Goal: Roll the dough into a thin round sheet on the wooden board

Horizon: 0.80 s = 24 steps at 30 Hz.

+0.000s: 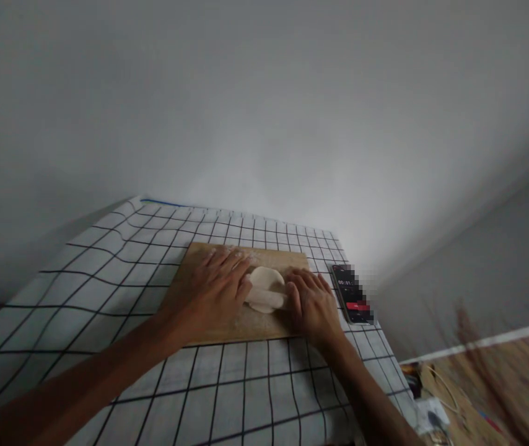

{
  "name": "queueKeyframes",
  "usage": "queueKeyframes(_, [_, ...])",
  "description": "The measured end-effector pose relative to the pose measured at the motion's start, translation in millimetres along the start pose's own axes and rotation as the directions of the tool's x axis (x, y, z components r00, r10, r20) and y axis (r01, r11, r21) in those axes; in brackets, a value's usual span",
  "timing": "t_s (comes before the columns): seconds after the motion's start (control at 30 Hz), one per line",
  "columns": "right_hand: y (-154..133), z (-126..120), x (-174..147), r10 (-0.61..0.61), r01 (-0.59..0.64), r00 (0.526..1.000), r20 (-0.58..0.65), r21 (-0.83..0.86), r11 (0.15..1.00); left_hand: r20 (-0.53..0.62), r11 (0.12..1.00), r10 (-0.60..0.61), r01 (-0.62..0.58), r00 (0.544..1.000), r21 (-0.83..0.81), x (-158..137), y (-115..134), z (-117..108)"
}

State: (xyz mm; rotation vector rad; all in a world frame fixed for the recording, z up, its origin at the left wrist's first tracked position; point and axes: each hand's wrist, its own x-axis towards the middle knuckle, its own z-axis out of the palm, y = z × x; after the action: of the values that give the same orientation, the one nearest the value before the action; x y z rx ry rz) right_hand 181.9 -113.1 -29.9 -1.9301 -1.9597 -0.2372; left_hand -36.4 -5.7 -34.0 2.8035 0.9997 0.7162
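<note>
A pale round of dough (pixel 267 279) lies on a floured wooden board (pixel 257 331). Across the dough's lower half rests a light-coloured rolling pin (pixel 268 300), its two ends covered by my hands. My left hand (pixel 220 288) is over the left end, fingers stretched forward and thumb beside the dough. At the other end, my right hand (pixel 311 301) has its fingers curled over the pin. Flour whitens the knuckles of my left hand and the far part of the board.
A white cloth with a black grid (pixel 227 396) covers the table. Right of the board lies a phone (pixel 350 294) with a timer on its screen. A grey wall (pixel 264 124) rises behind the table. Beyond the right edge are a cable (pixel 448 387) and wooden flooring (pixel 524 371).
</note>
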Motion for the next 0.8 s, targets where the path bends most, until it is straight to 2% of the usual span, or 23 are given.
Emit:
queueKeyframes(0.1, [-20.0,-3.3,-24.1,0.031,-0.031,0.999,-0.014,0.003,1.000,0.006,1.000,0.027,-0.027,1.000,-0.003,-9.1,-1.0,5.2])
queueKeyframes(0.2, [-21.6,-6.1,-22.2,0.009,-0.009,1.000,-0.018,0.008,1.000,-0.010,0.999,0.036,-0.036,0.999,0.001,-14.5,-3.8,8.7])
queueKeyframes(0.33, [-1.0,-8.8,19.0,-0.051,0.053,0.996,0.067,-0.025,0.998,-0.016,1.000,0.024,-0.024,1.000,-0.006,-5.2,-5.9,6.3])
queueKeyframes(0.47, [19.3,-3.4,78.7,-0.163,0.174,0.964,0.212,-0.034,0.984,0.016,0.994,-0.007,0.009,1.000,-0.111,24.4,-13.2,3.8])
queueKeyframes(0.57, [25.8,4.9,114.6,-0.128,0.135,0.964,0.231,-0.012,0.991,0.079,0.987,-0.075,0.085,0.994,-0.138,45.6,-21.6,4.9])
queueKeyframes(0.67, [30.4,14.8,132.6,-0.096,0.100,0.976,0.194,-0.013,0.995,0.062,0.985,-0.159,0.163,0.985,-0.056,54.6,-26.5,5.8])
queueKeyframes(0.8, [41.3,26.5,130.0,-0.165,0.168,0.965,0.205,0.001,0.986,0.005,0.982,-0.166,0.165,0.986,0.096,53.3,-23.2,3.0])
